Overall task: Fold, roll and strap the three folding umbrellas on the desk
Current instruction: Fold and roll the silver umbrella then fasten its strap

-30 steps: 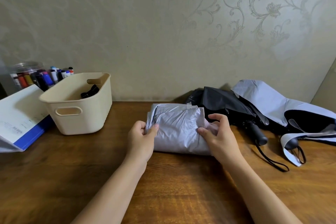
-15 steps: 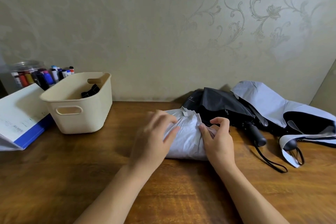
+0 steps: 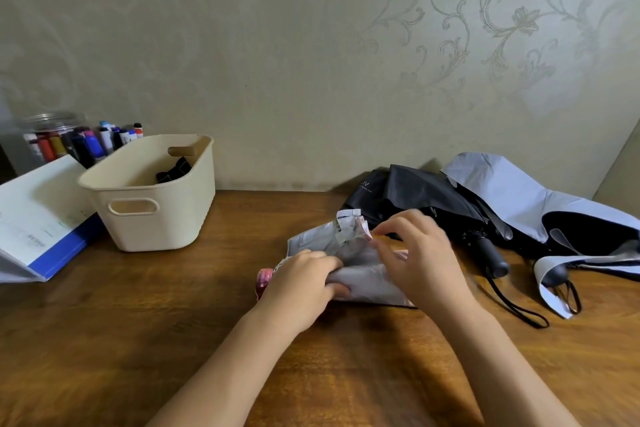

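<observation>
The silver umbrella (image 3: pixel 363 274) lies mid-desk, partly rolled, with its length running left to right. A white strap (image 3: pixel 346 227) sticks up from its far edge, and a pink patterned end (image 3: pixel 264 279) shows at its left.

The left hand (image 3: pixel 301 286) grips the left end of the roll, fingers curled round the fabric. The right hand (image 3: pixel 424 260) is over the right end with its fingers spread. It is blurred, so whether it holds the fabric cannot be told.

The black umbrella (image 3: pixel 433 198) lies just behind and to the right, with the pale blue umbrella (image 3: pixel 519 199) beyond it against the wall; both are unrolled.

A cream basket (image 3: pixel 149 215) stands well apart at far left. Bare desk (image 3: pixel 242 218) lies between the basket and the roll, and a wide bare strip runs along the near edge.
</observation>
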